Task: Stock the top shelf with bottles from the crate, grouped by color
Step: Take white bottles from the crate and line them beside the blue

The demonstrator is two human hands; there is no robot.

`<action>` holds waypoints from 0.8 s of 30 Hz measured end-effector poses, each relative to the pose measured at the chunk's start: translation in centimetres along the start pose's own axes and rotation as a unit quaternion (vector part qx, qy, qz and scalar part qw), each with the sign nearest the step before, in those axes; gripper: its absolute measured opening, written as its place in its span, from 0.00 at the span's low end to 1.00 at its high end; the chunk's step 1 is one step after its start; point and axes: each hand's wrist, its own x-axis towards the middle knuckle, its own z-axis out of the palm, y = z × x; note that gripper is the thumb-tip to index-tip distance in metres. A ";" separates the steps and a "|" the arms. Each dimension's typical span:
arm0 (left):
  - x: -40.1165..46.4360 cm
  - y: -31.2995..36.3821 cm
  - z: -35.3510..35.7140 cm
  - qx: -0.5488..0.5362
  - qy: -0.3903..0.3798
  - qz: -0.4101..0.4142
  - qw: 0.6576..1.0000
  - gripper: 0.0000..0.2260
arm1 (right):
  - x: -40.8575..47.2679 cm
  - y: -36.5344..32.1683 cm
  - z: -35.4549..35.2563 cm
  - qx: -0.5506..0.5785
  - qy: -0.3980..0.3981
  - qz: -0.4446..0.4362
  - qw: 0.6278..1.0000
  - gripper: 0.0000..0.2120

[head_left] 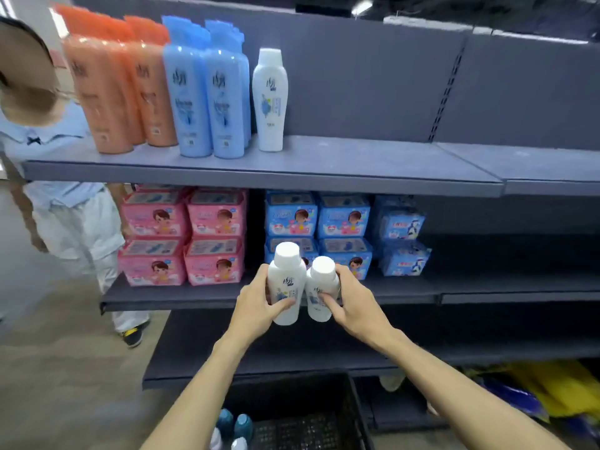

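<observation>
Grey store shelving fills the view. Two white bottles — one [285,284] gripped in the left hand [256,303], one [321,289] in the right hand [354,303] — should rise together and stand upright beside the lone white bottle [270,100] on the top shelf [357,164], clear of the blue bottles [207,92].

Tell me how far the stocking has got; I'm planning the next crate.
Done: orange bottles, blue bottles and one white bottle stand grouped on the top shelf. In hand: the left hand and right hand each hold a white bottle. Left: a few bottles in the crate.
</observation>
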 end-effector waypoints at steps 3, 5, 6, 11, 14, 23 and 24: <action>1.0 5.2 -1.2 0.019 0.015 0.042 0.999 0.22 | 0.7 -1.8 -5.0 -0.018 0.025 -0.048 0.998 0.23; 1.5 8.4 -2.1 0.034 0.030 0.066 0.997 0.22 | 1.0 -2.9 -8.2 -0.026 0.041 -0.073 0.996 0.24; 1.8 10.1 -2.5 0.038 0.040 0.079 0.995 0.22 | 1.1 -3.5 -9.8 -0.032 0.046 -0.086 0.995 0.24; 3.2 17.2 -4.7 0.028 0.070 0.110 0.991 0.23 | 2.3 -7.0 -17.0 -0.041 0.072 -0.144 0.986 0.24; 4.8 20.3 -5.9 0.020 0.074 0.115 0.990 0.23 | 3.5 -8.9 -20.1 -0.019 0.087 -0.157 0.984 0.24; 11.3 22.2 -9.5 0.031 0.099 0.092 0.990 0.21 | 9.3 -13.0 -22.9 0.009 0.103 -0.183 0.978 0.21; 12.1 21.9 -9.8 0.030 0.103 0.085 0.991 0.21 | 10.2 -13.1 -22.7 0.005 0.103 -0.183 0.978 0.21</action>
